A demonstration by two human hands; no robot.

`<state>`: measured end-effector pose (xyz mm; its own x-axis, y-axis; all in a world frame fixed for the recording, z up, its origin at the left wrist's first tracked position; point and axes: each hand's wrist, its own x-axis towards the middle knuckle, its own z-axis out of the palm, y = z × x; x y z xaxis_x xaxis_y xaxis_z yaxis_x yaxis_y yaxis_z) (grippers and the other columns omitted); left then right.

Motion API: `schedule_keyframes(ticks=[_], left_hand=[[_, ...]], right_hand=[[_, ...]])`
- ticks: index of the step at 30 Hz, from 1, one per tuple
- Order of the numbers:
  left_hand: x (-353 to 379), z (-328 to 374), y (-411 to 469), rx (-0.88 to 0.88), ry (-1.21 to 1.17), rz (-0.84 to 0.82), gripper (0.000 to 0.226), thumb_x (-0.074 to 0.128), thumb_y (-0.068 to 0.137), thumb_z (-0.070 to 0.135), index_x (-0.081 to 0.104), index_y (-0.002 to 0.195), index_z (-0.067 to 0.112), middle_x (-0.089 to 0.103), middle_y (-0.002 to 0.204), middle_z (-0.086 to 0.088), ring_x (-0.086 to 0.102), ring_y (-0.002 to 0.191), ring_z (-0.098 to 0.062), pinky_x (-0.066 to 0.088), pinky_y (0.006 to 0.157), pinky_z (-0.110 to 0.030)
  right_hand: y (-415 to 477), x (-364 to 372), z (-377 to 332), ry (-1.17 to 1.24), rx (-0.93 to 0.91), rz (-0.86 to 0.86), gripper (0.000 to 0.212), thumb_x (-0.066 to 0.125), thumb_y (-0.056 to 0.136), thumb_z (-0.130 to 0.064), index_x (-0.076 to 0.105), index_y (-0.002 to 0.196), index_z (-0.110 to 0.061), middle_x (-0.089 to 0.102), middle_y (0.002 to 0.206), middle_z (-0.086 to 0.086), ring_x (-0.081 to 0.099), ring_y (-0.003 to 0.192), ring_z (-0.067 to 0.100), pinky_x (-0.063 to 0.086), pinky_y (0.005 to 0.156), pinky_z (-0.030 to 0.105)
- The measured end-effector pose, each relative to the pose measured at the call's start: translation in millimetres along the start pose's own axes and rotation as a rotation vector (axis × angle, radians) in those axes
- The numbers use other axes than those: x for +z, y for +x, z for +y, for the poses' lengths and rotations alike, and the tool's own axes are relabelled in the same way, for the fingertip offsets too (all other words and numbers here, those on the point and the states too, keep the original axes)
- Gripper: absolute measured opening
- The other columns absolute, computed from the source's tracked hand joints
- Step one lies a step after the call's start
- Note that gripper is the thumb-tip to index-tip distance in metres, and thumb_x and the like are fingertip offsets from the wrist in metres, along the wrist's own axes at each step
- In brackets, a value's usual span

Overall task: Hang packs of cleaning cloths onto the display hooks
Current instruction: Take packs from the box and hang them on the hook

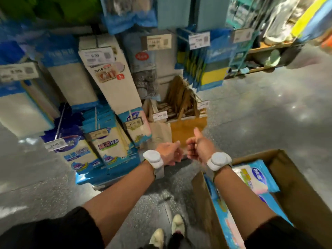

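Blue-and-white packs of cleaning cloths (255, 178) lie in an open cardboard box (298, 178) at the lower right. More cloth packs (111, 146) hang in rows on the display hooks at the left, behind price tags (98, 134). My left hand (169, 152) and my right hand (197, 146) are held close together in front of the display, above the floor. Both have their fingers curled and hold nothing; the right thumb points up. A white band sits on each wrist.
Tan and orange tote bags (186, 130) hang just beyond my hands. Taller white and blue packs (115, 81) fill the upper display. A shelf cart (260, 56) stands at the far right. My shoes (177, 224) stand on the grey floor beside the box.
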<state>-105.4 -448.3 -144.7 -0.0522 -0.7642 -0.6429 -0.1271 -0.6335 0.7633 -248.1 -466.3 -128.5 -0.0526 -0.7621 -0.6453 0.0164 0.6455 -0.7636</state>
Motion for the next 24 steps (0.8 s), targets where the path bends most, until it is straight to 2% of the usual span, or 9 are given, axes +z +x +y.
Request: schedule_keyframes(ticks=[2,3,5,10,12,14,16,20,24], left_hand=[[16.5,-4.5,-6.5,-0.005,0.06,-0.055,0.05,0.045,0.106,0.038,0.066,0.067,0.012,0.069,0.064,-0.004,0.064,0.064,-0.019,0.045,0.061,-0.026],[38.7,-7.7,-14.8,-0.015,0.121,-0.126,0.053,0.046,0.105,0.041,0.065,0.065,0.012,0.068,0.064,-0.006,0.064,0.063,-0.02,0.046,0.062,-0.027],[53.5,-13.5,-16.4,-0.017,0.162,-0.156,0.054,0.049,0.103,0.044,0.066,0.062,0.013,0.07,0.066,-0.009,0.066,0.067,-0.023,0.049,0.068,-0.032],[79.9,-23.5,-14.7,-0.013,0.27,-0.261,0.05,0.047,0.103,0.044,0.065,0.068,0.012,0.07,0.062,-0.007,0.065,0.062,-0.02,0.047,0.071,-0.032],[99.8,-26.6,-22.6,0.005,0.3,-0.297,0.05,0.048,0.104,0.042,0.065,0.069,0.011,0.07,0.061,-0.006,0.064,0.059,-0.019,0.047,0.066,-0.03],[131.6,-29.8,-31.1,0.016,0.341,-0.34,0.049,0.048,0.105,0.039,0.063,0.068,0.011,0.066,0.052,-0.002,0.062,0.048,-0.013,0.041,0.055,-0.024],[149.0,-35.8,-34.7,0.005,0.371,-0.371,0.046,0.048,0.106,0.036,0.061,0.069,0.012,0.065,0.05,0.0,0.059,0.042,-0.011,0.038,0.053,-0.023],[194.7,-47.9,-35.9,-0.007,0.458,-0.449,0.036,0.051,0.104,0.031,0.063,0.076,0.013,0.065,0.07,-0.006,0.058,0.059,-0.021,0.042,0.058,-0.027],[252.7,-66.5,-21.4,-0.074,0.6,-0.516,0.034,0.05,0.104,0.036,0.064,0.08,0.016,0.066,0.073,-0.002,0.059,0.061,-0.019,0.041,0.058,-0.024]], right_hand=[[-19.7,-23.8,12.1,0.037,-0.041,0.084,0.063,0.036,0.099,-0.063,0.06,0.07,-0.013,0.057,0.058,0.006,0.052,0.049,0.02,0.048,0.056,0.031],[-37.8,-50.6,27.1,0.097,-0.057,0.178,0.064,0.038,0.097,-0.065,0.06,0.069,-0.012,0.057,0.058,0.007,0.052,0.049,0.021,0.048,0.058,0.032],[-51.0,-75.2,41.7,0.17,-0.051,0.232,0.066,0.038,0.094,-0.07,0.058,0.066,-0.013,0.054,0.055,0.006,0.049,0.048,0.021,0.044,0.056,0.031],[-86.2,-128.5,67.7,0.234,0.014,0.334,0.068,0.036,0.093,-0.073,0.055,0.064,-0.015,0.053,0.058,0.006,0.05,0.051,0.02,0.042,0.059,0.027],[-105.9,-153.7,82.9,0.299,0.031,0.398,0.067,0.035,0.094,-0.072,0.053,0.065,-0.014,0.052,0.057,0.005,0.05,0.052,0.02,0.039,0.057,0.026],[-130.4,-184.3,103.2,0.386,0.041,0.479,0.065,0.036,0.095,-0.07,0.052,0.066,-0.014,0.05,0.059,0.005,0.047,0.052,0.02,0.034,0.054,0.025],[-145.5,-201.5,121.3,0.419,0.044,0.547,0.064,0.037,0.096,-0.067,0.054,0.068,-0.012,0.052,0.061,0.006,0.048,0.053,0.019,0.035,0.053,0.026],[-168.8,-245.3,165.9,0.479,0.082,0.671,0.064,0.038,0.096,-0.067,0.061,0.073,-0.012,0.061,0.064,0.006,0.055,0.055,0.018,0.043,0.055,0.026],[-186.3,-293.1,207.8,0.554,0.141,0.736,0.052,0.039,0.101,-0.057,0.061,0.079,-0.015,0.062,0.069,0.003,0.053,0.058,0.015,0.04,0.056,0.024]])
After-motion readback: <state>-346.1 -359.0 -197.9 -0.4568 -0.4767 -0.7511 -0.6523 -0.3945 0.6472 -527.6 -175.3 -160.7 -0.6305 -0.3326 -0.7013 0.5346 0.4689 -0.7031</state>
